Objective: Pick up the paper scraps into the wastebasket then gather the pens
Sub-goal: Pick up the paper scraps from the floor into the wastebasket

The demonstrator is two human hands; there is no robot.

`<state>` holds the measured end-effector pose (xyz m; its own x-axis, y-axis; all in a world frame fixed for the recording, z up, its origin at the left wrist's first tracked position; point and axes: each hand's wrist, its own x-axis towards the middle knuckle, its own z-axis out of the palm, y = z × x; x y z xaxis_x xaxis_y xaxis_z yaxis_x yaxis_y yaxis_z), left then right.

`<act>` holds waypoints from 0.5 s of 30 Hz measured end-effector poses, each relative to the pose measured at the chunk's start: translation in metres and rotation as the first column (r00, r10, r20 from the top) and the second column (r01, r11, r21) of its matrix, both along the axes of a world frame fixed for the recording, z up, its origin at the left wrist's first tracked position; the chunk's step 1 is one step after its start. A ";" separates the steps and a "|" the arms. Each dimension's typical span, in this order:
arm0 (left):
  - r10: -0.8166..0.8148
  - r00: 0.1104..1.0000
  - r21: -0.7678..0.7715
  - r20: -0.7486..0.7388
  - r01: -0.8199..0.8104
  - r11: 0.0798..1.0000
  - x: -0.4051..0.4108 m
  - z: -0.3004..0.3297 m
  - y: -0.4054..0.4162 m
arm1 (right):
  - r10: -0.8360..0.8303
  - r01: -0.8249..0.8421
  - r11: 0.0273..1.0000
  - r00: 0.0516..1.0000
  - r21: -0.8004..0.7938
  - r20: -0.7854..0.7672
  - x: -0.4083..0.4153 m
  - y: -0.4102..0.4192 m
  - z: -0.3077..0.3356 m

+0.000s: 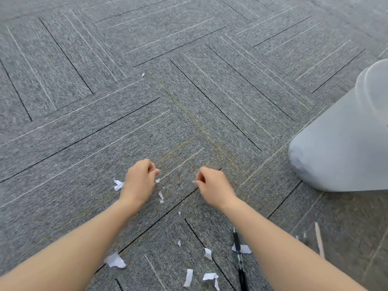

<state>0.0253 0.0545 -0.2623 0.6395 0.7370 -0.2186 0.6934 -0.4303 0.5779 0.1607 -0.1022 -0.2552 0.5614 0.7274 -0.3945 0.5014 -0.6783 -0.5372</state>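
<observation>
Several white paper scraps [115, 260] lie scattered on the grey carpet, most near the bottom centre, one [118, 184] beside my left wrist and one small scrap [142, 74] far off. My left hand [141, 177] hovers low over the carpet, fingers curled, thumb and forefinger pinched just above a tiny scrap [157, 180]. My right hand [212, 184] is curled too, fingertips pinched together; whether it holds a scrap is unclear. A black pen [239, 259] lies beside my right forearm. A light wooden-coloured pen [319, 240] lies at the right. The white wastebasket [340, 143] stands at the right edge.
Grey carpet tiles [189, 59] with dark and light stripes cover the whole floor. The wastebasket's pale plastic liner bulges toward the middle on the right.
</observation>
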 end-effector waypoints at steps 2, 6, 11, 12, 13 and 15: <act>0.070 0.998 0.061 -0.008 -0.069 0.996 -0.033 0.000 0.015 | 0.059 -0.058 0.998 0.998 0.016 -0.038 -0.024 0.008 -0.002; 0.183 0.981 0.081 -0.061 -0.178 0.981 -0.077 -0.001 0.031 | 0.152 -0.150 0.986 0.988 0.070 -0.025 -0.052 0.040 -0.004; 0.209 0.975 0.062 -0.078 -0.204 0.977 -0.093 -0.005 0.042 | 0.184 -0.184 0.983 0.982 -0.012 0.044 -0.061 0.075 -0.003; 0.204 0.975 0.052 -0.084 -0.200 0.978 -0.092 -0.006 0.043 | 0.196 -0.194 0.980 0.978 -0.033 0.072 -0.061 0.080 -0.004; 0.193 0.977 0.041 -0.093 -0.190 0.981 -0.091 -0.007 0.044 | 0.208 -0.204 0.978 0.973 -0.047 0.097 -0.060 0.084 -0.003; 0.153 0.983 0.019 -0.105 -0.151 0.988 -0.088 -0.009 0.047 | 0.240 -0.231 0.970 0.962 -0.076 0.128 -0.059 0.090 -0.003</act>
